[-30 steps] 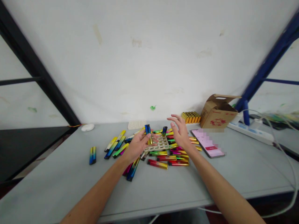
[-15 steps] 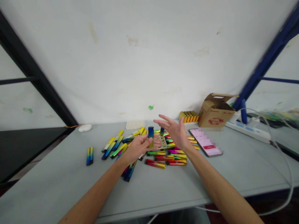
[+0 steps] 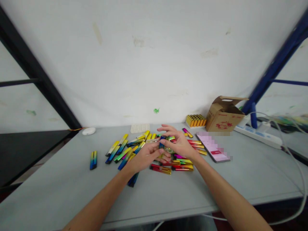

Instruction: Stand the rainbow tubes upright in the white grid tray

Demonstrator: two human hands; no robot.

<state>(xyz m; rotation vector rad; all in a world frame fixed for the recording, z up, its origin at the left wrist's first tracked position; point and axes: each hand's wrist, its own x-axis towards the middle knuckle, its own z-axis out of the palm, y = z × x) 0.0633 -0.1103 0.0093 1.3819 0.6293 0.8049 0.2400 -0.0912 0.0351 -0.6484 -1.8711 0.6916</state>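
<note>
Still holds the blue metallic casing (image 3: 162,145) in the left hand (image 3: 146,154); now curls the right hand (image 3: 180,143), spread wide before, about its top; cannot tell whether gripping.

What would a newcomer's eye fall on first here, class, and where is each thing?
Probably the shiny, brightly coloured pieces strewn across the middle of the grey table. Over them, the left hand holds a blue piece, with the right hand close beside it. Then the open cardboard box, near the wall on the right.
</note>
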